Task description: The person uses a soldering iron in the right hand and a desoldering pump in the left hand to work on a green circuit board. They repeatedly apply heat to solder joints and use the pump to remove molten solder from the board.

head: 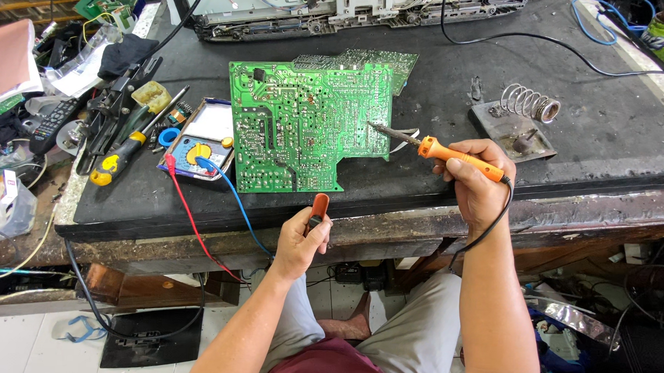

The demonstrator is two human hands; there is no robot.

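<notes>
A green circuit board (pixel 305 127) lies solder side up on the black bench top (pixel 569 136). My right hand (pixel 476 180) grips an orange-handled soldering iron (pixel 458 158), its tip resting at the board's right edge. Near the bench's front edge, just below the board, my left hand (pixel 301 240) holds a small red and black tool (pixel 319 208) upright. I cannot tell what kind of tool it is.
A multimeter (pixel 201 138) with red and blue leads sits left of the board. Beyond it lie a yellow-handled screwdriver (pixel 120 157), pliers and clutter. A coiled iron stand (pixel 526 116) stands to the right. An opened appliance chassis (pixel 353 11) lies along the back.
</notes>
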